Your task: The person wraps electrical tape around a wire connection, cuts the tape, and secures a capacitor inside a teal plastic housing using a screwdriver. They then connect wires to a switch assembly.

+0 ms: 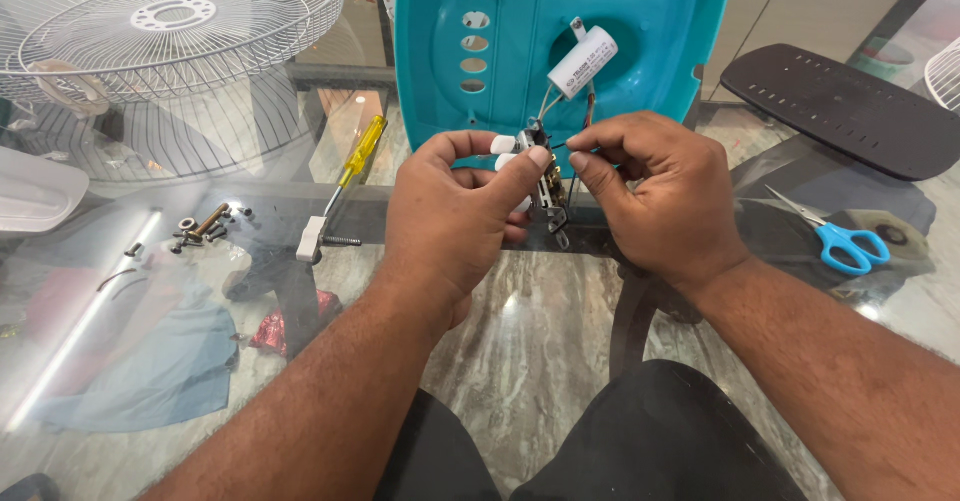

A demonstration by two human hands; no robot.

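At the centre of the frame both hands meet over a small switch block of grey metal and brass with white push-buttons. The left hand is closed around it, thumb pressed across the white buttons and fingers curled beneath, which holds the block steady and turns its wired side towards the other hand. The right hand is pinched shut, thumb and forefinger gripping a thin dark wire right at the top of the block; the fine pinch suits so slim a lead.

Just above, in the upper middle, a turquoise plastic fan-base housing stands tilted with its hollow inside facing the person, so the white cylindrical capacitor and its leads hang within reach and run down to the block.

The clear glass worktop carries the rest. At left centre lie a yellow-handled screwdriver, a loose long screw beside a small white plastic piece, and a cluster of screws and bolts, kept together off to one side. A white wire fan guard fills the upper left. At the right edge rest blue-handled scissors, with a flat black slotted plastic panel in the upper right.
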